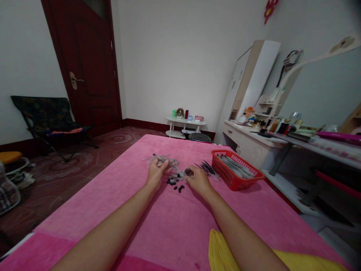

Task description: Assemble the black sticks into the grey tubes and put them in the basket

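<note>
My left hand (156, 174) is closed on a thin grey stick, pinched between thumb and fingers. Under and beyond it lies a loose pile of similar grey sticks (174, 162) on the pink cloth. My right hand (199, 181) is closed, its fingertips around a small dark piece (188, 172) whose kind I cannot make out. Between the hands lie several small black pieces (181, 188) and some grey ones. Right of my right hand rests a bunch of thin black sticks (208, 168). Beside that stands a red plastic basket (235, 182) filled with long grey sticks (237, 166).
The pink cloth (113, 210) covers the surface before me. Yellow fabric (221, 250) lies near my right forearm. A folding chair (47, 116) stands at left by the door (90, 71). Along the right is a dresser (248, 137); a low white stand (186, 121) is by the wall.
</note>
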A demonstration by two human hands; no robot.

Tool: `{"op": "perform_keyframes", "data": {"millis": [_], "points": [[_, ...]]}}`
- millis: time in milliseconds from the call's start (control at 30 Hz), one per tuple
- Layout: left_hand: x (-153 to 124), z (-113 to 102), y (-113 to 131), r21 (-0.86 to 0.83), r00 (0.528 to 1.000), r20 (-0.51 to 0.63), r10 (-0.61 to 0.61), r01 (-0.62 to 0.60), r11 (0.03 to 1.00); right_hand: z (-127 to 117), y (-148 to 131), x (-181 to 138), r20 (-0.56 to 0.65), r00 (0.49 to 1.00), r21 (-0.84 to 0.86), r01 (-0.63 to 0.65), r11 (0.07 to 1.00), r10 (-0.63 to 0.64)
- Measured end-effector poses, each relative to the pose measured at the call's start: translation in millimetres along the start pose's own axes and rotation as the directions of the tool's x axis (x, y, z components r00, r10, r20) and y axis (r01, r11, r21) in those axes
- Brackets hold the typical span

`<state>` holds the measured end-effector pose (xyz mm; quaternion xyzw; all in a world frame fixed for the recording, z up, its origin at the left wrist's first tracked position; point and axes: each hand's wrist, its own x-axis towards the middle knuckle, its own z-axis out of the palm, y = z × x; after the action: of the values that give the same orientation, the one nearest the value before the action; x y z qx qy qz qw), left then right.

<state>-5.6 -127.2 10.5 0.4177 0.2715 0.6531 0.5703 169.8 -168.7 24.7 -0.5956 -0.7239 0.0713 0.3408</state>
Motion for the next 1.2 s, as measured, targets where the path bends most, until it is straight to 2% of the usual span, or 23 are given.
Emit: {"op": "perform_keyframes", "data": {"millis": [200, 600, 900, 1200], "points": [[-5.2, 6.3, 4.7, -0.019, 0.999, 0.011, -0.051, 0.051, 0.999, -1.4, -4.0, -1.4, -0.016, 1.000, 0.028, 0.001, 1.000, 0.000], [-6.3, 6.5, 5.6, -0.010, 0.999, 0.001, -0.054, 0.054, 0.998, -7.2, -14.0, -4.4, -0.042, 0.998, -0.021, 0.048, 0.999, -0.049], [-3.6, 2.5, -7.7, -0.090, 0.994, 0.034, -0.108, 0.110, 0.990, -8.0, -16.1, -6.4, -0.090, 0.989, -0.030, 0.119, 0.992, -0.121], [-5.6, 3.0, -2.9, -0.140, 0.979, 0.101, -0.175, 0.188, 0.972, -12.6, -26.6, -8.0, -0.126, 0.992, 0.016, 0.035, 0.999, -0.032]]}}
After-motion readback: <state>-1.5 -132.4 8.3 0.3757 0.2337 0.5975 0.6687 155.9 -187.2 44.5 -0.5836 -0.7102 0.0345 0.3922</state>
